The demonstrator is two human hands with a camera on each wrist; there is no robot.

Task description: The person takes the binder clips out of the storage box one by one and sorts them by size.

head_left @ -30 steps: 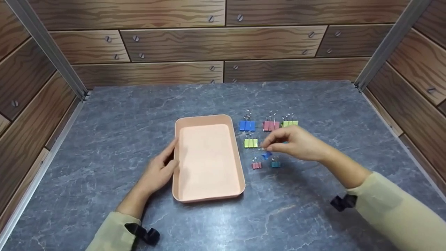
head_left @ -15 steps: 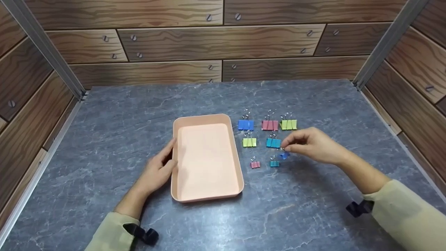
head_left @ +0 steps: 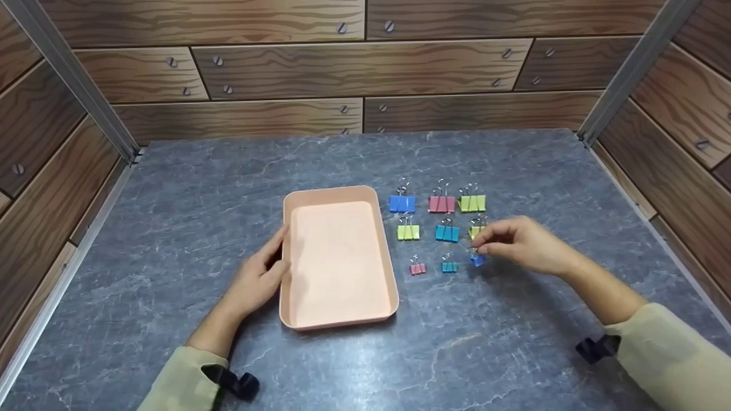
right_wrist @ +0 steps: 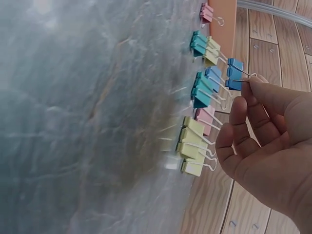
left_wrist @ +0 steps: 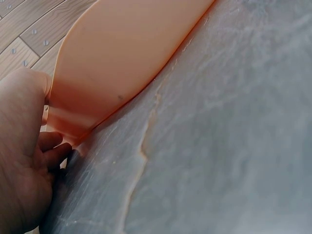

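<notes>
A small blue binder clip (head_left: 478, 261) hangs below the fingertips of my right hand (head_left: 531, 245). Thumb and finger pinch its wire handle, as the right wrist view shows with the blue clip (right_wrist: 234, 74). Just beyond these fingers is a yellow-green clip (head_left: 476, 231), partly covered by them. To its left stand a teal clip (head_left: 447, 233) and another yellow-green clip (head_left: 408, 232). The nearest row has a small pink clip (head_left: 417, 269) and a small teal clip (head_left: 449, 267). My left hand (head_left: 260, 282) holds the left side of a peach tray (head_left: 337, 262), thumb at the rim.
The farthest row holds a large blue clip (head_left: 402, 204), a pink clip (head_left: 442, 204) and a yellow-green clip (head_left: 472, 203). All stand right of the tray on a grey marbled tabletop (head_left: 217, 182). Wood-patterned panels (head_left: 365, 68) enclose the back and sides.
My right hand has moved right and slightly nearer with the blue binder clip, uncovering the middle teal clip and part of a yellow-green one. My left hand stays at the tray.
</notes>
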